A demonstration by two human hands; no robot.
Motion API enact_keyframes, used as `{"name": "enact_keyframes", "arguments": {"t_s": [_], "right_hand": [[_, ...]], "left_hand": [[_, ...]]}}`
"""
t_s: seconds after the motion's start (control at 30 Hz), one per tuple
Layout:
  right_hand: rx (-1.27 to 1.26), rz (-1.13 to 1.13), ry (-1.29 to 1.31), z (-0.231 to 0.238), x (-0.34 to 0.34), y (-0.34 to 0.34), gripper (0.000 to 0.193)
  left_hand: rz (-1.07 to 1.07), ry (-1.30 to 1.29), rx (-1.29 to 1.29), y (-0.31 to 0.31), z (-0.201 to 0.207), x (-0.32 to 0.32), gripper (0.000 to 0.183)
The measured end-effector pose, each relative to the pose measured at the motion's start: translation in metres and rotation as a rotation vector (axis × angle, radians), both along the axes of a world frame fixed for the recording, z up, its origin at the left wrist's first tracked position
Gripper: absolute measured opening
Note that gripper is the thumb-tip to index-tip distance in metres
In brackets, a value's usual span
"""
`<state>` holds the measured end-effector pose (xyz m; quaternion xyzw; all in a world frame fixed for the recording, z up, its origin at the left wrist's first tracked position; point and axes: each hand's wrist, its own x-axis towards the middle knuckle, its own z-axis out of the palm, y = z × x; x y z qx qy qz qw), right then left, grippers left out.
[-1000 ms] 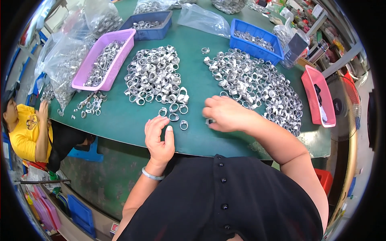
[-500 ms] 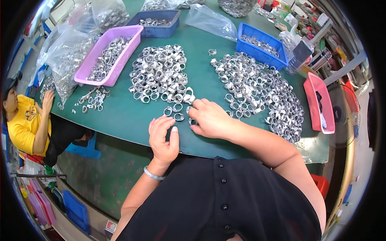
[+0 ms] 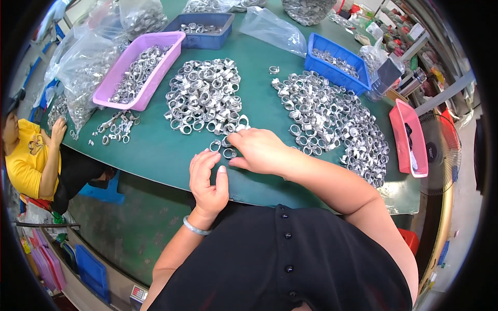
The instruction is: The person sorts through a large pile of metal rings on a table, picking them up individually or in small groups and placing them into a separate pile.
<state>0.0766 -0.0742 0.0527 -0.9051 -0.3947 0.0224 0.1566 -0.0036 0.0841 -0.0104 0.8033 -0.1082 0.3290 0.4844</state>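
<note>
My right hand (image 3: 262, 150) reaches in from the right, low over the green table (image 3: 155, 142). Its fingers curl down beside a few loose silvery metal rings (image 3: 230, 153); whatever sits under its fingertips is hidden by the hand. My left hand (image 3: 208, 184), a pale bangle (image 3: 196, 226) on its wrist, hovers at the table's near edge. Its fingers are bent a little, the thumb stands apart, and nothing is in it. Beyond the hands lies one heap of similar metal rings (image 3: 202, 96), and a larger ring heap (image 3: 332, 122) spreads to the right.
A purple basket (image 3: 104, 93) and a dark blue bin (image 3: 215, 40) hold more rings at the back left. Behind the right heap stands a blue bin (image 3: 337, 72); a pink basket (image 3: 407, 140) is at the right edge. A person in yellow (image 3: 31, 160) sits at left.
My right hand has moved left, closer to my left hand, and now partly covers the loose rings. The left hand has barely shifted; the whole view has swung slightly.
</note>
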Motion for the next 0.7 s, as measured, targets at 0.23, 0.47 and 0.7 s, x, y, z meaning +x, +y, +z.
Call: {"name": "enact_keyframes", "arguments": {"t_s": [0.23, 0.47, 0.7], "right_hand": [[-0.196, 0.054, 0.108, 0.002, -0.004, -0.009, 0.028], [-0.073, 0.084, -0.011, 0.03, 0.008, -0.021, 0.03], [0.096, -0.074, -0.248, -0.01, 0.032, 0.01, 0.017]], "left_hand": [[0.011, -0.014, -0.042, 0.002, -0.001, -0.002, 0.029], [0.031, 0.083, -0.025, 0.0, 0.003, 0.002, 0.038], [0.078, 0.244, 0.231, -0.001, 0.004, 0.009, 0.051]]}}
